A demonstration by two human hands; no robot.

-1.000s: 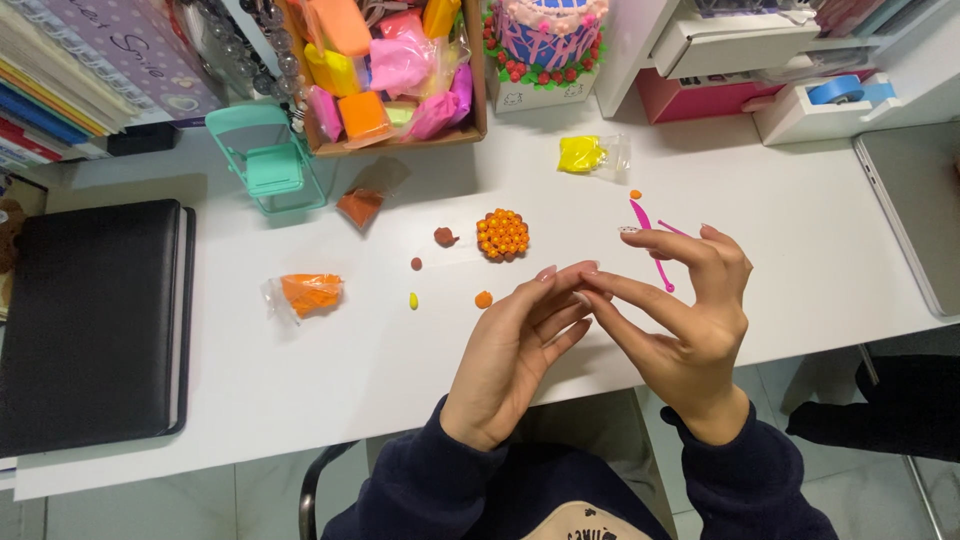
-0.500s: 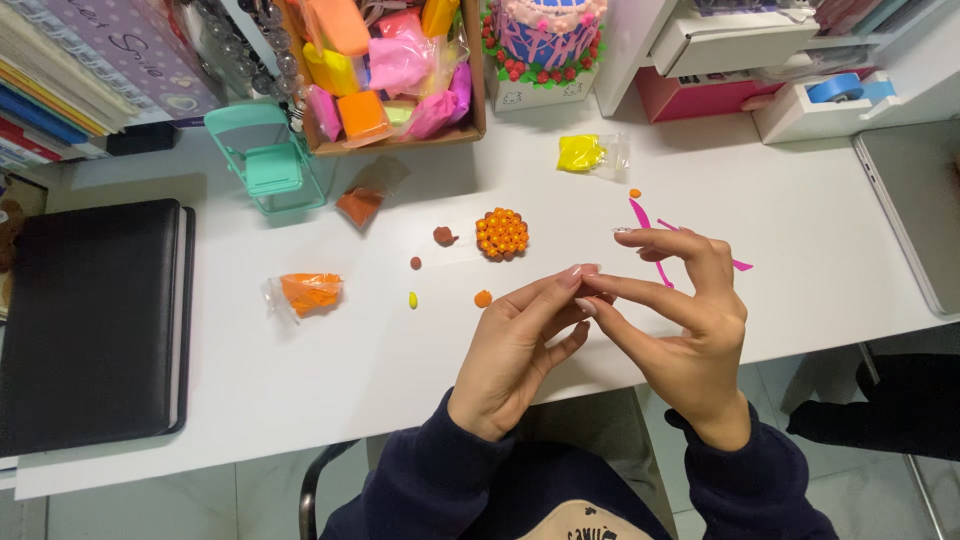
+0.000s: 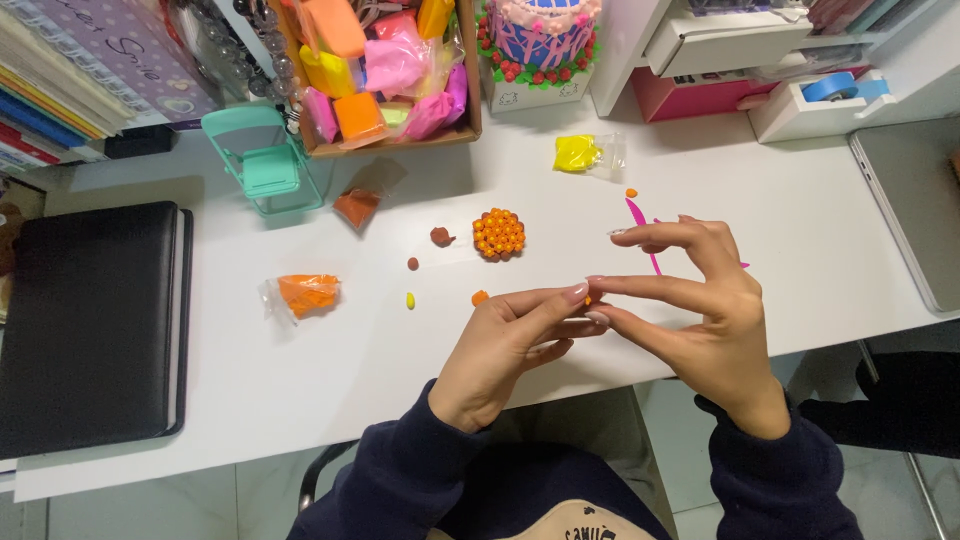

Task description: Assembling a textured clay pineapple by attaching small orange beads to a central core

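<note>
Black folder (image 3: 85, 325) at 9 o'clock on the white surface (image 3: 300, 400), flat, near the left edge. Stacked books (image 3: 60, 80) at 10 o'clock behind it. Mint toy folding chair (image 3: 265, 160) upright at 11 o'clock, just beside a cardboard box (image 3: 470, 95) packed with coloured clay packs. Bag of orange clay (image 3: 305, 293) lies between folder and hands; bag of brown clay (image 3: 358, 203) sits just below the box.

Loose bits mid-surface: small yellow piece (image 3: 410, 300), two brown bits (image 3: 441, 236), small orange ball (image 3: 480, 297). Cluster of orange balls (image 3: 499, 234) at 12 o'clock from the hands, well apart from them.

Left hand (image 3: 510, 340): grip together, thumb and forefinger pinched on a tiny orange clay bead (image 3: 587, 299), held above the surface at frame centre. Right hand (image 3: 700, 300): grip also together, fingertips meeting the left hand's at the same bead; its upper fingers are spread and curled. Bead mostly hidden by the fingertips.

Pink modelling tool (image 3: 637, 215) lies at 1 o'clock behind the right hand, partly hidden. Bag of yellow clay (image 3: 578, 152) at 12 o'clock. Decorated cake model (image 3: 540, 35) behind it. Blue tape dispenser (image 3: 830, 90) at 2 o'clock, closed laptop (image 3: 915, 200) at 3 o'clock.
</note>
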